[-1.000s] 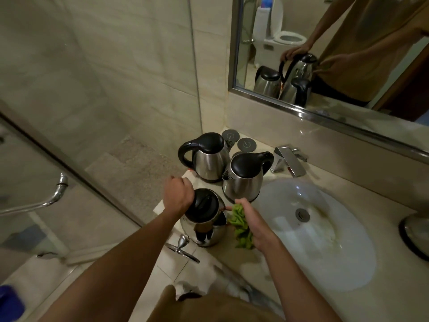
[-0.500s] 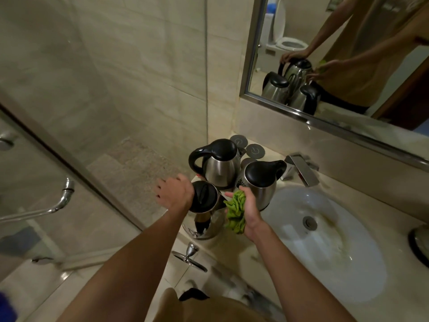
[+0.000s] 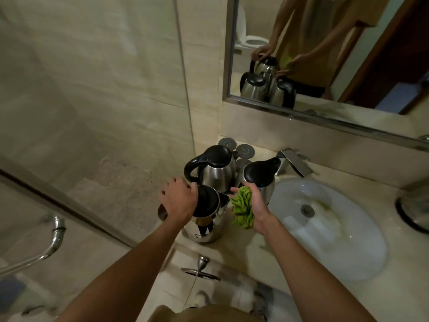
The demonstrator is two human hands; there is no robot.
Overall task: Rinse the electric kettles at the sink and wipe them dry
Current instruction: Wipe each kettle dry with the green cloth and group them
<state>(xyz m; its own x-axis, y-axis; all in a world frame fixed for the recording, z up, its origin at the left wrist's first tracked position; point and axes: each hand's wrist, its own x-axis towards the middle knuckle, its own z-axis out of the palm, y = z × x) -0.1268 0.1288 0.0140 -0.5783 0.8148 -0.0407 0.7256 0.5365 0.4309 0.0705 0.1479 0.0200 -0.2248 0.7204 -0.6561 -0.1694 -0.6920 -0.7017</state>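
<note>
Steel kettle [image 3: 206, 219] at the worktop's left edge: our left hand [image 3: 178, 201] grips it steady while our right hand [image 3: 253, 203], clutching the green cloth [image 3: 242, 209], wipes.

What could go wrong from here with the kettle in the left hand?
1. The near kettle stands at the counter's front-left corner, gripped from above by the left hand; a slip could send it off the edge.
2. The two kettles behind stand close; a swing of the near kettle or the right hand with the green cloth could knock them.
3. The sink basin looks wet; rinse water may reach the electrical bases.
</note>
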